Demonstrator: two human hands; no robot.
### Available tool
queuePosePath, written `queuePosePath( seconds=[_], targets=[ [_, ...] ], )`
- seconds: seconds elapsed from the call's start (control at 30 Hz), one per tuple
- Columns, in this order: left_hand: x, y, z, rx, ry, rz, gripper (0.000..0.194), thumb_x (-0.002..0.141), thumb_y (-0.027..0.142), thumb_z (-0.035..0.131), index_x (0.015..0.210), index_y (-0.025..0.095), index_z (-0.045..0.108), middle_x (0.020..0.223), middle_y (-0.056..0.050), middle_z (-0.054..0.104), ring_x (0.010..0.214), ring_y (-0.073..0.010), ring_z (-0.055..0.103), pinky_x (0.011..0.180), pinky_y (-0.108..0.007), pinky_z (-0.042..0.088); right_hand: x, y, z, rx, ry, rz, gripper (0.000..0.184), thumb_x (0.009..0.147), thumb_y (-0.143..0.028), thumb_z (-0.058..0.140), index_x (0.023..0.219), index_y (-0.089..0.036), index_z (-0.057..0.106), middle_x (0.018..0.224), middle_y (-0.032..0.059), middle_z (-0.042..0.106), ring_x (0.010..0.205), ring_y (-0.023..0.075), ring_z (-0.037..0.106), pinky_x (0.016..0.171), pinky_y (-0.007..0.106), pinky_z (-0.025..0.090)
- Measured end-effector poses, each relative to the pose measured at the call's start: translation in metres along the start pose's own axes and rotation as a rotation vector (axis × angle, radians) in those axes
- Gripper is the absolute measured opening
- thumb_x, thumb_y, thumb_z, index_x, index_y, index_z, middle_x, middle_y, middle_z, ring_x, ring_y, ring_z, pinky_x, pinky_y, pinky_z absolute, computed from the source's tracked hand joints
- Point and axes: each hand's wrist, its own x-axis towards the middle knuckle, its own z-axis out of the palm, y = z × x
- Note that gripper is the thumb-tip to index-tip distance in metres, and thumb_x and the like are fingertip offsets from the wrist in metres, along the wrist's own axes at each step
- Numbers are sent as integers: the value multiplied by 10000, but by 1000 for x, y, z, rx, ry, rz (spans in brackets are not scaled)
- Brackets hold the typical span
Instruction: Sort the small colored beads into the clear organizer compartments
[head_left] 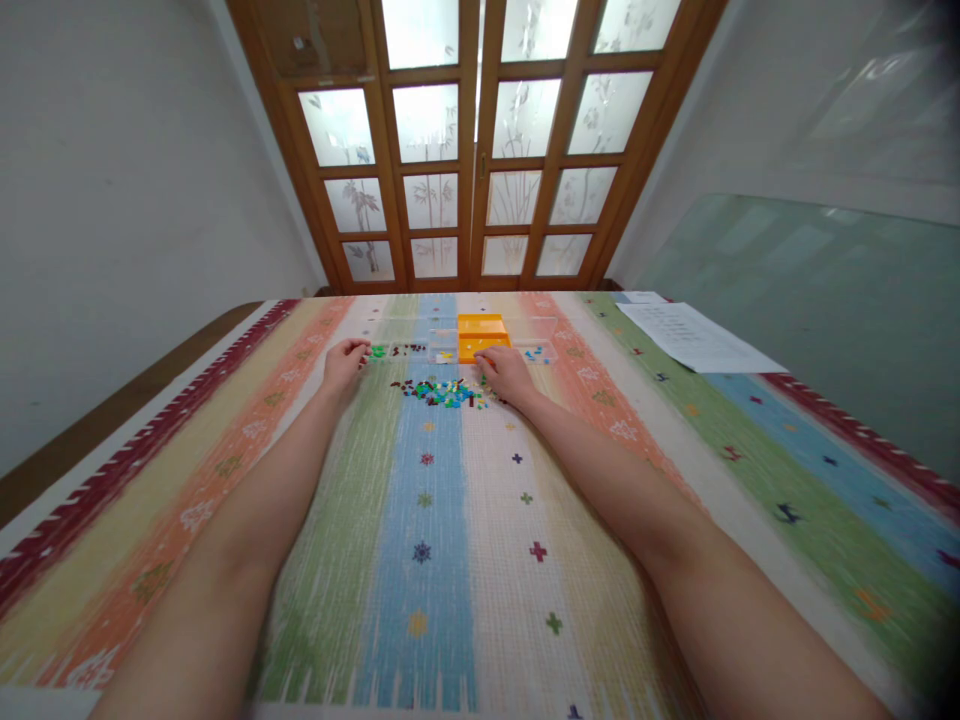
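My left hand (346,366) is at the left end of a row of clear plastic boxes, beside small green pieces (377,352). Its fingers are pinched together, and anything between them is too small to make out. At the front edge of an open orange box (484,325) is my right hand (506,373), fingers curled and closed; what they hold, if anything, is hidden. A loose pile of tiny blue, green, yellow and dark brown pieces (442,393) lies on the cloth between both hands, nearer the right one.
Other clear compartments hold dark brown pieces (409,349) and blue pieces (535,354). Printed paper sheets (694,335) lie at the far right of the striped tablecloth (427,500). Beyond the table stand wood-framed glass doors (472,200); a pale green glass-like panel (817,290) is on the right.
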Motion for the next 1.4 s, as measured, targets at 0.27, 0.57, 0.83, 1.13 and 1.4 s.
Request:
queuePosePath(
  seconds=[0.27,0.57,0.83,1.13,1.4],
  targets=[
    [-15,22,-9,398,-708,130,195,662,365,803,791,219,786,780,-35,740,729,-196,644,681,-283,492,0,-2,-1,-12,-11,4,289,1054,-302,526,1102,-187,787,1080,103,769,1007,243,651,924,353,438],
    [-20,30,-3,367,-714,184,156,577,254,829,722,249,772,724,-22,717,670,-193,625,633,-277,480,0,-3,-2,-10,-13,9,289,1056,-304,522,1106,-194,785,1081,102,768,1013,245,649,928,361,439],
    [-20,20,3,247,-618,125,152,669,266,746,804,208,706,734,-19,668,642,-160,589,603,-262,442,0,-3,-3,-8,-22,8,285,1057,-291,525,1109,-189,785,1084,105,765,1010,238,647,921,352,432],
    [-25,18,23,92,-369,27,134,692,257,672,818,217,649,690,6,602,582,-136,521,543,-247,368,-1,-2,-2,-3,-11,3,283,1060,-297,522,1103,-199,784,1092,99,765,1004,239,648,919,356,432],
    [-23,16,38,-80,-213,-88,285,701,315,727,958,193,707,929,-54,723,675,-131,595,629,-254,463,-1,-1,-1,-11,-20,13,283,1063,-302,522,1100,-199,783,1090,103,766,1014,242,646,922,355,432]
  ],
)
